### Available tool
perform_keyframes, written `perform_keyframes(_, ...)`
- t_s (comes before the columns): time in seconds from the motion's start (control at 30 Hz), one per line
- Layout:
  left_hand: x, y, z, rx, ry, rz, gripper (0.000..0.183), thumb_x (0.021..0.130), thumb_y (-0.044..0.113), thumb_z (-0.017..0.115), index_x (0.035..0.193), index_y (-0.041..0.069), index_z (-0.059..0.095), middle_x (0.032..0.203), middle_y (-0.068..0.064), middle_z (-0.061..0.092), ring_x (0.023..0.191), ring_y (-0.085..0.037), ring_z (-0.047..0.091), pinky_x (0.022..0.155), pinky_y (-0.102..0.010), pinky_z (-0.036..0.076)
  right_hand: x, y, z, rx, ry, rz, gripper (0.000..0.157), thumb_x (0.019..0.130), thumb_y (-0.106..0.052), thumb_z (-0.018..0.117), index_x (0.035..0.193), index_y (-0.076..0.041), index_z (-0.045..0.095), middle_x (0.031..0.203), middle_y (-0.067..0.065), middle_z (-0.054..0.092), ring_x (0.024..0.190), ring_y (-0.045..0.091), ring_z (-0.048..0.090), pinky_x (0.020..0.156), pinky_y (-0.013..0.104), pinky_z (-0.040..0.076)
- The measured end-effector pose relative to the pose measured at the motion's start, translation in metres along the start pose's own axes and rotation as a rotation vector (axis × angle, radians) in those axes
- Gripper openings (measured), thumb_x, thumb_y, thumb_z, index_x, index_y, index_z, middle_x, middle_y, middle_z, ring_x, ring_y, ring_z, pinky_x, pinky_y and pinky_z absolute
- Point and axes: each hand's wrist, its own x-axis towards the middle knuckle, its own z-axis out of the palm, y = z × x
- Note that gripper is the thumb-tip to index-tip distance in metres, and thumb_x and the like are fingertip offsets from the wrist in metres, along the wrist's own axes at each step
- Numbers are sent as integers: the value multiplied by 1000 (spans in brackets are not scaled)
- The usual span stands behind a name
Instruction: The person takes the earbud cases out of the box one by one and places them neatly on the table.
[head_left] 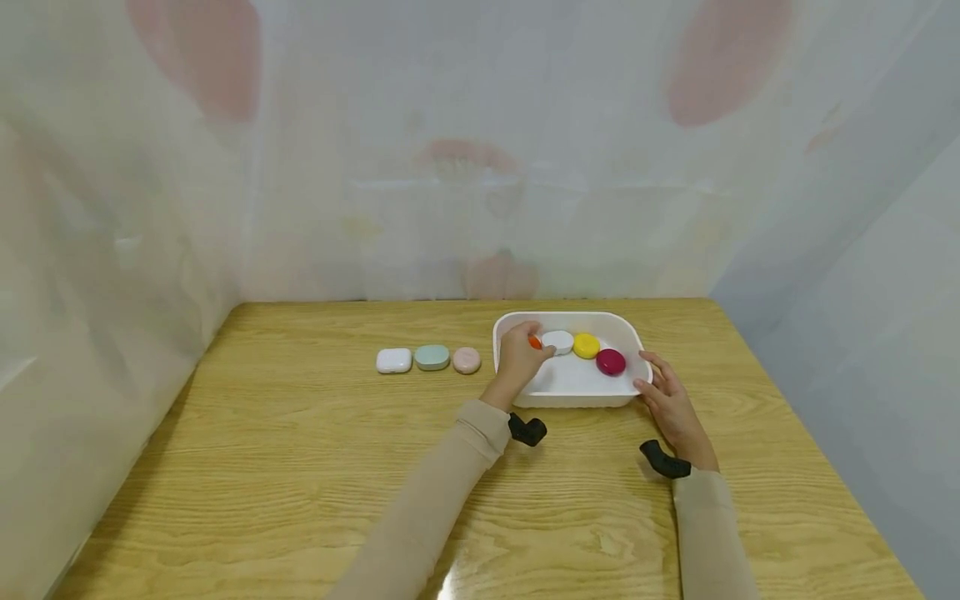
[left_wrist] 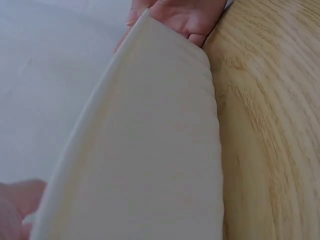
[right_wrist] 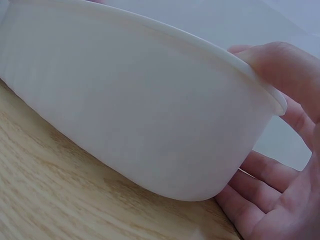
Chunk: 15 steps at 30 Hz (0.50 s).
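Observation:
My left hand [head_left: 519, 354] reaches over the left end of a white plastic tub [head_left: 573, 401]. Between its thumb and fingers shows a small orange piece [head_left: 535, 342], mostly hidden by the hand. The thumb tip overlaps a white oval case [head_left: 558, 342] in the tub. To the right of that case lie a round yellow case [head_left: 587, 346] and a round crimson case [head_left: 611, 362]. My right hand [head_left: 672, 407] grips the tub's right end, thumb over the rim, other fingers against the outside wall, as the right wrist view shows.
Left of the tub, a white earbud case [head_left: 393, 360], a pale green oval case [head_left: 432, 357] and a round pink case [head_left: 467, 360] sit in a row on the wooden table [head_left: 300, 467]. A pale printed curtain [head_left: 360, 167] hangs behind the table's back edge.

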Motion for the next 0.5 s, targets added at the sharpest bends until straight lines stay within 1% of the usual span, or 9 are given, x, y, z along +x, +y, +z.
perform_keyframes(0.1,3,0,6,25,75,-51,43,78,1,75,118,-7,63,114,-22,68,107,-31,65,93,-35,57,0,0,0,5,-4,-6,47,99,-16,53,142,-24,36,127,-13,47,108,-4,56,88,9,50)
perform_keyframes(0.13,5,-1,7,43,103,-55,43,76,-1,75,117,-8,63,113,-22,68,107,-31,65,94,-35,56,0,0,0,4,-2,-8,46,99,-16,53,142,-24,37,127,-13,48,108,-4,56,88,9,50)
perform_keyframes(0.23,8,-4,10,91,164,-67,37,74,-3,76,109,-9,66,105,-22,69,101,-32,65,91,-37,55,0,1,0,10,0,-16,46,98,-16,54,141,-25,39,126,-14,50,108,-5,57,87,9,50)
perform_keyframes(0.33,11,-8,11,131,182,-76,28,72,-3,77,98,-7,68,95,-19,70,92,-30,66,84,-36,56,1,3,-2,26,-5,-27,45,98,-14,54,140,-24,40,124,-13,53,106,-4,58,86,10,51)
perform_keyframes(0.37,12,-9,12,135,178,-83,25,72,-3,77,95,-6,68,91,-19,71,88,-30,66,80,-35,56,1,3,-2,27,-9,-27,46,98,-14,54,140,-24,40,123,-14,53,106,-4,58,86,10,51)
perform_keyframes(0.43,13,-11,13,155,165,-95,22,71,-3,77,91,-4,68,88,-17,71,84,-28,65,76,-33,56,1,4,-4,33,-15,-29,46,98,-13,53,141,-24,39,123,-14,54,106,-3,58,86,10,51)
perform_keyframes(0.5,14,-11,14,169,152,-105,22,70,-4,78,89,-3,68,87,-17,70,84,-28,65,75,-32,55,1,5,-4,38,-14,-31,46,98,-13,53,141,-23,39,123,-13,54,105,-3,58,85,10,51)
